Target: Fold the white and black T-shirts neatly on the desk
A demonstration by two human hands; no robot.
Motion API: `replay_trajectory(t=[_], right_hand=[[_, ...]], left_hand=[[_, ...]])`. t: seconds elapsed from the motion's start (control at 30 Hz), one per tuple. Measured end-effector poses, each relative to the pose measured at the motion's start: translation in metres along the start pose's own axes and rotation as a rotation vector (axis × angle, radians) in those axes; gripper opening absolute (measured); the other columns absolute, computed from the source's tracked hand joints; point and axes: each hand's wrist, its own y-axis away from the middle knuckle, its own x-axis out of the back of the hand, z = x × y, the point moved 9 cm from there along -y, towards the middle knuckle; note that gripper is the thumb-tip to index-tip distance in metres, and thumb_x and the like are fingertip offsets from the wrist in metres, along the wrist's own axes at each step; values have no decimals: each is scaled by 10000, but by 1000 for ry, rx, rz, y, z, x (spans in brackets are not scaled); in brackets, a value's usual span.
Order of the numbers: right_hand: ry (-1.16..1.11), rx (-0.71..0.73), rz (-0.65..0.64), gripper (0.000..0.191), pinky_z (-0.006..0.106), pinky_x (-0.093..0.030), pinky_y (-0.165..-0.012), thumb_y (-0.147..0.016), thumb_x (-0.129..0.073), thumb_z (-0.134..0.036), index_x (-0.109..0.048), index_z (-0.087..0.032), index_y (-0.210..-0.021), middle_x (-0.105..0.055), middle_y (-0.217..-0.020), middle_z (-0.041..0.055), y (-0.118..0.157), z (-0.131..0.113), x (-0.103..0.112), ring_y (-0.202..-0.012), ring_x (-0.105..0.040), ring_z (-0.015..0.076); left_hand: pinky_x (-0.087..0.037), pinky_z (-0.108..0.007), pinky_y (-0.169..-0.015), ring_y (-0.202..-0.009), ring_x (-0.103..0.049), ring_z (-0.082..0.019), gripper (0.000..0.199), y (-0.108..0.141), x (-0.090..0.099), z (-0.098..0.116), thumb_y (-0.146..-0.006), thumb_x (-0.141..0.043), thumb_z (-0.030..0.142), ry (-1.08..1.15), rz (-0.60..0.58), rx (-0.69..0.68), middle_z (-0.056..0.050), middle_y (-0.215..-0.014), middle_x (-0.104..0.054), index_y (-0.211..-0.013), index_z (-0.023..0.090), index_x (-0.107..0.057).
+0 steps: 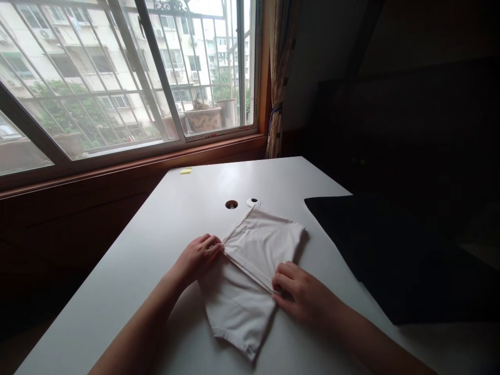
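Note:
A white cloth garment lies on the white table, with a folded edge running diagonally across its middle. At the left end of that edge, my left hand pinches the fabric between thumb and fingers. My right hand has its fingers curled round the right end of the same edge, thumb underneath. The upper part of the garment spreads away toward two round holes in the table, and the lower part points toward me.
A round hole and a white-rimmed hole sit beyond the garment. Yellow paper lies near the far left corner. Black material covers the table's right side. A window and a curtain stand behind.

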Motion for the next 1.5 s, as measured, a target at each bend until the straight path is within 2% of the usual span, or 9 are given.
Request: replay_trajectory(t=[0.17, 0.43, 0.53, 0.7, 0.87, 1.0, 1.17, 1.27, 1.5], right_hand=[[-37, 31, 24, 98, 310, -491, -820, -917, -605, -110, -604, -203, -888, -613, -963, 49, 10, -1, -1, -911, -586, 198], [-5, 91, 32, 132, 282, -503, -815, -924, -596, -93, -654, -209, -947, -635, -978, 48, 20, -6, 6, -909, -622, 189], [38, 108, 20, 180, 288, -500, -823, -922, -605, -91, -671, -223, -1025, -646, -1011, 47, 23, -6, 8, -919, -626, 191], [188, 159, 45, 212, 331, -492, -829, -922, -602, -96, -676, -234, -1066, -661, -1007, 52, 23, -6, 6, -902, -614, 210], [210, 200, 56, 181, 330, -508, -812, -938, -566, -92, -681, -216, -1003, -667, -962, 59, 20, -8, 2, -883, -627, 205], [40, 143, 131, 193, 308, -549, -781, -963, -529, -106, -686, -214, -994, -685, -953, 63, 17, -6, 18, -856, -666, 187], [-243, 72, 383, 176, 313, -617, -832, -957, -559, -129, -685, -236, -1017, -740, -1072, 66, 15, 1, 59, -963, -726, 197], [-372, 31, 421, 155, 337, -637, -893, -960, -590, -164, -685, -249, -1049, -755, -1166, 52, 12, 7, 72, -1063, -733, 210], [-591, -70, 565, 106, 351, -657, -883, -962, -660, -303, -698, -260, -1051, -784, -1091, 32, -3, 10, 100, -973, -772, 213]], left_hand=[[-534, -343, -780, -873, -600, -204, 147, 6, 3, -2, -1013, -508, 152, -84, 0, 0, -67, -1007, -662, -940, 208, -623], [-517, -333, -741, -841, -589, -197, 170, 11, 8, -2, -1018, -506, 161, -115, -5, -12, -54, -976, -660, -902, 212, -618], [-535, -322, -748, -847, -607, -188, 164, 15, 7, -3, -1024, -502, 165, -50, -10, -12, -50, -975, -660, -957, 216, -643], [-571, -326, -791, -939, -647, -189, 323, 17, 12, -1, -1015, -521, 156, -24, 41, -11, -73, -1169, -676, -1299, 268, -625], [-579, -326, -775, -890, -666, -182, 221, 12, 10, 1, -1028, -520, 187, -43, 53, 8, -62, -1121, -704, -1160, 246, -687], [-593, -298, -772, -893, -705, -167, 224, 11, 11, -4, -1034, -506, 190, 35, 121, 55, -58, -1117, -721, -1153, 240, -689], [-609, -292, -852, -999, -732, -166, 240, 12, 37, -14, -1025, -518, 164, 189, 329, 123, -61, -1185, -725, -1186, 248, -676], [-615, -297, -873, -1018, -731, -163, 233, 9, 59, -17, -1024, -530, 165, 284, 421, 158, -65, -1194, -726, -1189, 247, -673], [-643, -293, -835, -1011, -730, -164, 172, -10, 113, -23, -1010, -567, 193, 355, 529, 193, -59, -1121, -751, -1097, 220, -713]])
